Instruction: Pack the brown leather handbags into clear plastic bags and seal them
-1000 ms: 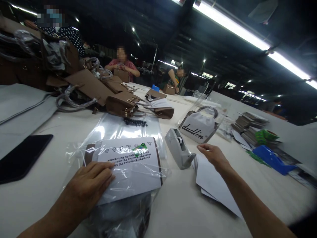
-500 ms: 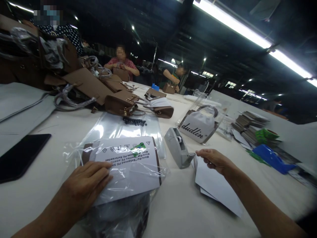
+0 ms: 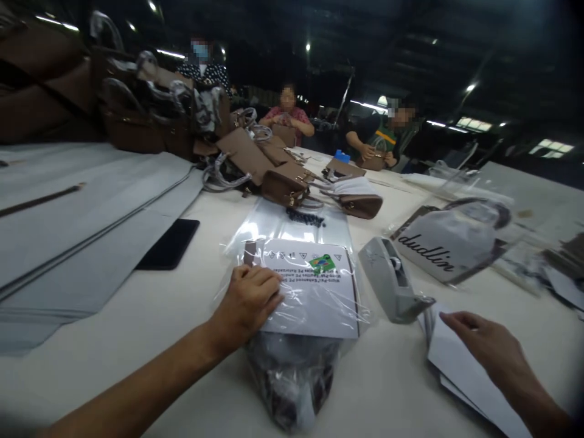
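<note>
A clear plastic bag (image 3: 292, 347) lies in front of me with a brown handbag inside it. On top, under the film, is a white printed sheet (image 3: 314, 310) with a green sticker (image 3: 322, 264). My left hand (image 3: 253, 301) is closed at the bag's left side, fingers curled together on the film. Just past the cutter end of a grey tape dispenser (image 3: 387, 286), my right hand (image 3: 488, 340) pinches thumb against fingers over a stack of white sheets (image 3: 460, 371). Whatever the pinch holds is too small to make out.
Brown handbags (image 3: 255, 158) are heaped at the back left. A dark phone-like slab (image 3: 168, 244) and grey sheets (image 3: 91, 243) lie to the left. At right sits a bagged handbag with a "dudlin" cover (image 3: 438, 243). Several co-workers (image 3: 287, 118) are across the table.
My view has turned left, shifting everything rightward. My right hand has moved slightly away from the dispenser's cutter, toward me. My left hand stays on the bag.
</note>
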Available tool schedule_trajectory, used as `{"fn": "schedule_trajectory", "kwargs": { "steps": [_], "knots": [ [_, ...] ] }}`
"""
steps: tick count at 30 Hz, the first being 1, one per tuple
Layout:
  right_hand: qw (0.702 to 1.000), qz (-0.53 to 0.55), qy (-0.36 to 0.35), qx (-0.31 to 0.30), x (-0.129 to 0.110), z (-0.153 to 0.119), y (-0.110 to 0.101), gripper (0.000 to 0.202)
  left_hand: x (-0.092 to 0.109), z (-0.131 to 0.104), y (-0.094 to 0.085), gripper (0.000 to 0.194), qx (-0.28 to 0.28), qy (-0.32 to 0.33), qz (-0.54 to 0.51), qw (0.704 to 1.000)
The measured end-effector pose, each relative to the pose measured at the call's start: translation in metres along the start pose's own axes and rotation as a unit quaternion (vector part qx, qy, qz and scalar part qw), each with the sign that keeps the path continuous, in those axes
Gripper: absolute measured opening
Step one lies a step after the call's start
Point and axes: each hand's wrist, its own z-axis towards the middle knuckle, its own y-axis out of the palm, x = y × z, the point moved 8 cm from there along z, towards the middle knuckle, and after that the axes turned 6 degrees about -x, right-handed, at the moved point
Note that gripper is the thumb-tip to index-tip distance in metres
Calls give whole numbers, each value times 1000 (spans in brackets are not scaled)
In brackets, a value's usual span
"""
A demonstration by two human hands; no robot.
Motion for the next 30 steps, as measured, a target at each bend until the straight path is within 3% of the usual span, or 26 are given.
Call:
{"fn": "schedule_trajectory", "kwargs": {
  "steps": [2, 4, 7, 9, 12, 15, 17, 22, 26, 30],
  "knots": [
    [997, -13, -78, -16, -39, -18, -8, 39, 0, -1, -1, 8, 1, -12, 7, 1000],
    [976, 26, -192, -96, -97, -43, 1, 39, -1, -2, 0, 8, -13, -21, 4, 1000],
    [899, 15, -335, -282, -189, -94, 39, 34, -1, -2, 0, 9, -34, -31, 1, 999],
    [831, -19, -384, -401, -235, -127, 66, 31, -1, -2, 0, 8, -40, -36, 3, 999],
    [751, -71, -431, -494, -280, -161, 89, 25, -2, -3, 0, 9, -39, -39, 2, 998],
    [696, -123, -456, -541, -299, -170, 105, 22, -4, -5, 1, 9, -30, -38, -2, 999],
    [688, -163, -459, -538, -303, -162, 117, 24, -6, -6, 1, 9, -24, -38, -2, 999],
    [766, -289, -432, -379, -306, -120, 138, 24, -7, -5, 4, 12, -20, -29, -2, 999],
    [788, -358, -410, -287, -308, -114, 136, 21, -9, -7, 3, 11, -9, -21, 7, 1000],
    [796, -384, -402, -239, -310, -116, 130, 19, -2, -13, 4, 27, -51, 92, 47, 993]
  ]
}}
